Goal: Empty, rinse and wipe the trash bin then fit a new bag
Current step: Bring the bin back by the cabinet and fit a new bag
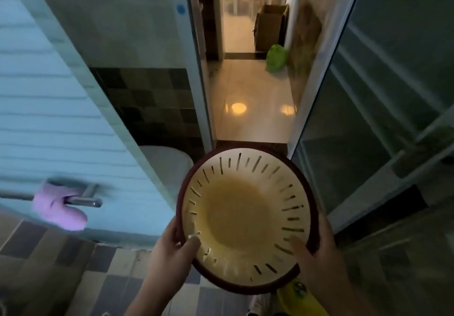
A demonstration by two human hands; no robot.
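I look straight down into a round cream trash bin [245, 217] with slotted walls and a dark red rim. Its inside holds no bag and no rubbish. My left hand [172, 244] grips the rim at the lower left, thumb hooked over the edge. My right hand [317, 249] holds the rim at the lower right, with the thumb lying inside against the wall. A full green bag [276, 57] sits on the hallway floor beyond the doorway.
A pale blue door [49, 131] stands open on the left, a purple cloth [59, 207] draped over its metal handle. A white toilet [167, 166] is behind it. Glass sliding panels [380, 94] line the right. A yellow object [299, 296] shows under the bin. A cardboard box [270, 26] stands down the hall.
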